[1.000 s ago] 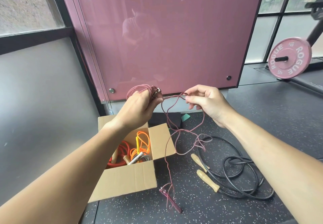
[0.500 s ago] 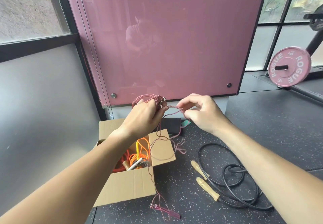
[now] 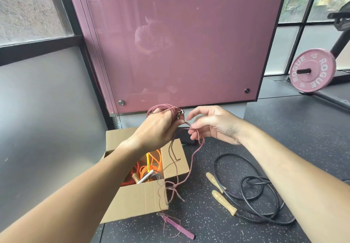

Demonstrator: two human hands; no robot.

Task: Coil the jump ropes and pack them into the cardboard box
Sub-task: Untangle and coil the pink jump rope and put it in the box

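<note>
My left hand (image 3: 161, 127) is shut on a small coil of thin pink jump rope (image 3: 191, 167), with loops showing above the knuckles. The rope's loose tail hangs down past the open cardboard box (image 3: 138, 199) to its pink handle (image 3: 178, 227) on the floor. My right hand (image 3: 214, 123) hovers just right of the left, fingers spread, with the strand draped over its fingertips. Inside the box lie orange and red coiled ropes (image 3: 149, 169). A black jump rope (image 3: 253, 191) with wooden handles (image 3: 223, 201) lies loose on the floor at the right.
A pink glass panel (image 3: 180, 43) stands right behind the box. A small black object (image 3: 184, 136) lies on the floor behind the box. A pink weight plate (image 3: 312, 70) on a bar rests at the far right. The floor is dark speckled rubber.
My right hand has opened its pinch and spread its fingers. More of the pink rope is gathered at the left hand, and the tail and handle have slid toward the box.
</note>
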